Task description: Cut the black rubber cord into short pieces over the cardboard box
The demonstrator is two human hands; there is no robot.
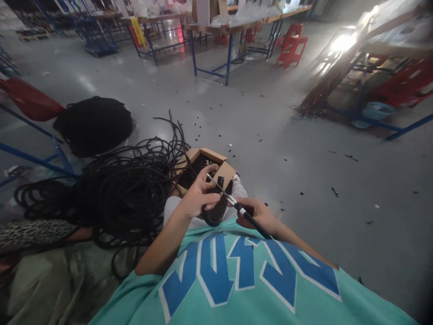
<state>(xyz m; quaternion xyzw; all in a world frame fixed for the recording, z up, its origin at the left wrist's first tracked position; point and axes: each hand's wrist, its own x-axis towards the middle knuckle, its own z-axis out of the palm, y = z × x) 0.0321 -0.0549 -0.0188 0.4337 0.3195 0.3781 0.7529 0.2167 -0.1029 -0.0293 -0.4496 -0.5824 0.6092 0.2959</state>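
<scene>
Head view | banded rod (253, 220) slants, thin tip (210, 178) up-left | right fingers (249, 201) gripping it | left fingers (204, 174): cannot tell

Left hand (199, 194) raised in front of torso, thumb stretched toward right hand (257, 214), forefinger bent above thumb with gap between them. Right hand slightly lower, fingers curled into grip. Hands near each other, not touching. Bare left forearm (165, 243) slants up and inward; bare right forearm (301, 246) angles in from opposite side, both converging over lap.
</scene>
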